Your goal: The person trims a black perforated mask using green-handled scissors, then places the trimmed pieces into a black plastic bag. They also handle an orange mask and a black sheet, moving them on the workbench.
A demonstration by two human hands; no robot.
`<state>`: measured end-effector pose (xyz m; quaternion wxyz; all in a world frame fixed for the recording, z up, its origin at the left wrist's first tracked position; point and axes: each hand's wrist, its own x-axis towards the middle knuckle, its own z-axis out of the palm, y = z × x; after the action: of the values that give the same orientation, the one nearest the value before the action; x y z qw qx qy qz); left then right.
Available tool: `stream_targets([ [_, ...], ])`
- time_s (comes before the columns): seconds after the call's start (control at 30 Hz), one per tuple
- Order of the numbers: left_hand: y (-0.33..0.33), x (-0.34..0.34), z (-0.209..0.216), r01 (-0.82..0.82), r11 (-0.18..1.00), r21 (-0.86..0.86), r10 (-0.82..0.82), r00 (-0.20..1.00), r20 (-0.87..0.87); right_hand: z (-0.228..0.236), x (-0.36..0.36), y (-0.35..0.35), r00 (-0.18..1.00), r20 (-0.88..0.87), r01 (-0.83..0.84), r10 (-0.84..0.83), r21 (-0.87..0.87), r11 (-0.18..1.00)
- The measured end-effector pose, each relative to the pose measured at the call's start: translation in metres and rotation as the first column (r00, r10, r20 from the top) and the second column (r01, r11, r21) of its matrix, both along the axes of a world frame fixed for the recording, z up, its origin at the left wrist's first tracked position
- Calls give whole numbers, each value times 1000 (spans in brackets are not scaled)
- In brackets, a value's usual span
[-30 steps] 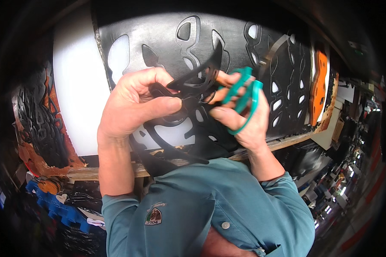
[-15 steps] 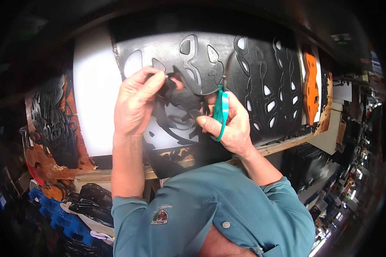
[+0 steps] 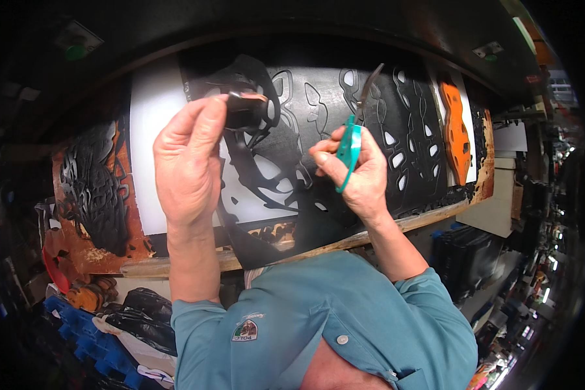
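Both hands had risen since the earlier frame — the left hand (image 3: 188, 156) pinched a black cut-out leather strip (image 3: 250, 110) above the workbench edge (image 3: 396, 227), while the right hand (image 3: 357, 169) clasped teal-handled scissors (image 3: 352, 140), long axis near upright, blades pointing up — trimming seemed under way, next needing blades brought to the strip.

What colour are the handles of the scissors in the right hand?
Teal green handles on the scissors, gripped by the right hand; the head view shows it best.
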<state>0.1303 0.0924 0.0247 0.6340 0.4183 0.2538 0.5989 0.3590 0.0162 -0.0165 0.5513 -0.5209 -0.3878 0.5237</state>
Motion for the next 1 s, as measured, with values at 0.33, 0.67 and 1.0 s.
stream_targets([
  [0.33, -23, -50, 55, -413, 853, 319, 370, 909, 191, -59, -17, 14, 985, 149, -96, 93, 13, 995],
  [0.67, -92, -87, 85, -308, 808, 502, 139, 928, 346, 158, 105, 101, 780, 572, -170, -256, 586, 792],
  [1.0, -78, -25, 52, -262, 960, -98, 274, 952, 136, 256, 170, 316, 201, 939, -128, -278, 307, 943],
])
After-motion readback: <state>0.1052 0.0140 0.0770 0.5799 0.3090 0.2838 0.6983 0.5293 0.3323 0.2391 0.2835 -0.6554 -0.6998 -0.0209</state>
